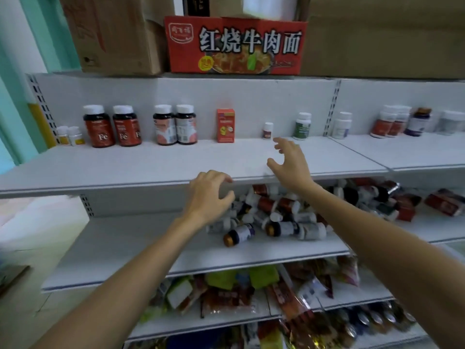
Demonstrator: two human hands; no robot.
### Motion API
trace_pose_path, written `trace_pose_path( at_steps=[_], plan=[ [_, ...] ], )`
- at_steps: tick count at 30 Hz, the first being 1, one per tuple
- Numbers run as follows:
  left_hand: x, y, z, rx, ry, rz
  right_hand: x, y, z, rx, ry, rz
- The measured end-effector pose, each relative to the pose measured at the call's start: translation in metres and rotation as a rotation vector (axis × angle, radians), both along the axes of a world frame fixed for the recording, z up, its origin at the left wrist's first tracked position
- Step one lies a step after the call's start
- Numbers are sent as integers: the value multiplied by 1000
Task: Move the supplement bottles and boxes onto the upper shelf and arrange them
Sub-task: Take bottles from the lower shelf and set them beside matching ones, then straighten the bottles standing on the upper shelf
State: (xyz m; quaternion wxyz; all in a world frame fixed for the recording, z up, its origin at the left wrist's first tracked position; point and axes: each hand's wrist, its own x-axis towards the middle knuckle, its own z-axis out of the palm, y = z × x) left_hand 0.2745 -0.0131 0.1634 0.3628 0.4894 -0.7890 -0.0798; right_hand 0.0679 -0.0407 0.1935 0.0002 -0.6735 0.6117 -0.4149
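Left grip [208,195]: released; I see the fingers loosely bent round nothing; it hangs in front of the upper shelf's [125,167] front edge; whether a fingertip touches that edge I cannot tell.
Right grip [289,162]: released; fingers spread, thumb apart, nothing in it; it is raised over the front part of the upper shelf, up and to the right of the left grip.
Small white bottle [267,131]: upright at the back wall, just beyond the right grip's fingertips.
Green-label bottle [302,126]: upright, beyond the right grip and slightly to its right.
Red box [225,125]: upright, beyond and to the left of the right grip, apart from its neighbours.
Pink-label bottles [175,125]: two, side by side and touching, further left.
Fe bottles [112,127]: two, close together, left again; well away from both grips.
Yellow-label bottles [70,136]: two small ones, at the far left end of the row.
Loose pile [276,215]: bottles lying on their sides on the lower shelf [125,243], below both grips; red boxes lie further right.
Brown-capped bottle [239,234]: on its side at the pile's front, below the left grip.
Noodle carton [236,45]: on top of the unit, above both grips.
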Motion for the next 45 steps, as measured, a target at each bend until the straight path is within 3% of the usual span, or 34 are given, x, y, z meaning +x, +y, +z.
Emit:
trace_pose_path(
  at_steps=[6,13,22,34,40,45],
  plan=[
    [-40,32,-45,37,6,-9,-57,54,-36,42,-29,-53],
    [-60,37,-85,148,23,-4,-83,59,-90,199,-63,-71],
    [-47,-21,-147,290,3,68,-80,-2,-171,395,-53,-61],
    [-53,-103,-217,449,-178,103,-83,-82,-218,578,54,-119],
    [-48,-106,-222,534,-99,94,-83,-95,-220,531,124,-109],
    [-50,-102,-218,546,-14,76,-88,-88,-214,404,47,-129]
  ],
)
